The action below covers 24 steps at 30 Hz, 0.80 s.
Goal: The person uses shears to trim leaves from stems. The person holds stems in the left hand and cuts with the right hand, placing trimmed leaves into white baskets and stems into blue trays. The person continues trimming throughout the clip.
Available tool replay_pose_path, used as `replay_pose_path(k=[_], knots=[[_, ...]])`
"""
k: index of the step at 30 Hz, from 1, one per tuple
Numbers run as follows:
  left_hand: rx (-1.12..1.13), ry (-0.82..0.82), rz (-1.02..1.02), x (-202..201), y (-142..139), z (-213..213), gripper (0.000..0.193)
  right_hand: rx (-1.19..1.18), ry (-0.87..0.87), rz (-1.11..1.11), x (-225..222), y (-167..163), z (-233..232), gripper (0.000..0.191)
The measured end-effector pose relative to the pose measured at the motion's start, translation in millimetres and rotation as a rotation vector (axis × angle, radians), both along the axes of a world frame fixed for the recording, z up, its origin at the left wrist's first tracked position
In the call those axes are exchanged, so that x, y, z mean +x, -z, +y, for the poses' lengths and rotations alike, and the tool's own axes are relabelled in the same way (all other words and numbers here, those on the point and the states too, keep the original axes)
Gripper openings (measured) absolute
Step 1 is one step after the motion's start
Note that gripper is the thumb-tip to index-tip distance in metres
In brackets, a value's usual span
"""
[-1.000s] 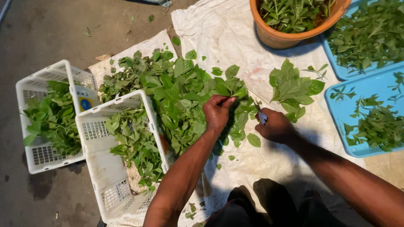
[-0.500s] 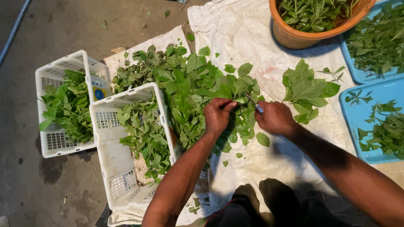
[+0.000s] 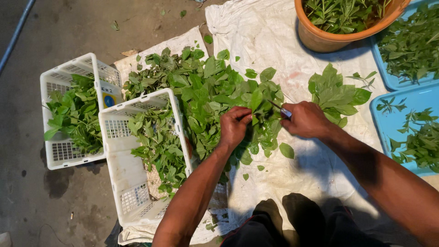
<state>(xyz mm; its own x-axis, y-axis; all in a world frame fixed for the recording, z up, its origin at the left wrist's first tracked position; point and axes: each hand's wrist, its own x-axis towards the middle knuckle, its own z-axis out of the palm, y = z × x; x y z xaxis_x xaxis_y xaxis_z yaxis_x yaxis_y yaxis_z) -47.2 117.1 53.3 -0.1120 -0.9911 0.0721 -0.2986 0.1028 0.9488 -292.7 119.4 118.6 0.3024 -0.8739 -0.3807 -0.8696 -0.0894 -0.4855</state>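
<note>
left hand (image 3: 234, 126) at frame center pinches a leafy stem (image 3: 260, 110) w/ a closed grip, on the green leaf pile (image 3: 201, 91). right hand (image 3: 305, 120) just right of it, grip tight on a small knife (image 3: 282, 110), blade at the stem. 2 white crates (image 3: 114, 151) w/ leaves at left, orange pot (image 3: 329, 39) upper right, blue trays (image 3: 398, 119) at right edge, white cloth (image 3: 283, 174) on the floor under it all.

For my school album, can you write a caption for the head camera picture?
Left hand holds leafy stems while right hand cuts with a small knife beside white baskets.
</note>
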Motion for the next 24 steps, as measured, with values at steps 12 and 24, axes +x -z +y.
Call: replay_pose_path(k=[12,24], knots=[[0.049,-0.082,0.18,8,16,-2,0.015,0.157,0.228,-0.464,18,43,33,0.034],[0.058,-0.011,0.159,6,10,1,0.015,0.01,0.123,-0.191,23,36,29,0.025]])
